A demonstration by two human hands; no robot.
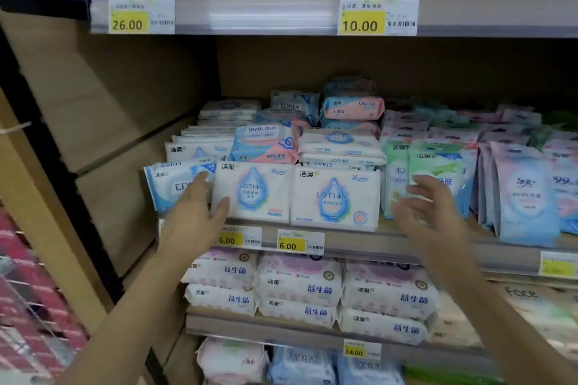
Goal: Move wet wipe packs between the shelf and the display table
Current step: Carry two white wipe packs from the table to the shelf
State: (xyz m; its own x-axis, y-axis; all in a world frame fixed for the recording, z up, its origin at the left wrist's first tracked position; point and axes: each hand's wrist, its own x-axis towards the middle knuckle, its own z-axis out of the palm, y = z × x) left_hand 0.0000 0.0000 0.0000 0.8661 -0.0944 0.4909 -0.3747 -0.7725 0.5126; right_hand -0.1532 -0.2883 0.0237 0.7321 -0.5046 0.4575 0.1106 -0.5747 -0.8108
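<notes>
White LOTION packs (336,200) look squishy, light, kinda slick, so grab the side edges; left hand (194,212) at 9 o'clock, right hand (425,203) at 3, both spread, empty.

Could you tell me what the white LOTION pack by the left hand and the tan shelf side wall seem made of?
The white LOTION pack looks like soft plastic film: puffy, crimped edges. The tan shelf side wall looks like matte board, flat and dull, possibly laminate.

Tan wooden back panel (312,66) and side panel (103,97) enclose the shelf (250,14), whose grey metal front rail carries yellow price tags (377,16). At far left stands a wire rack (28,300) of pink goods.
</notes>
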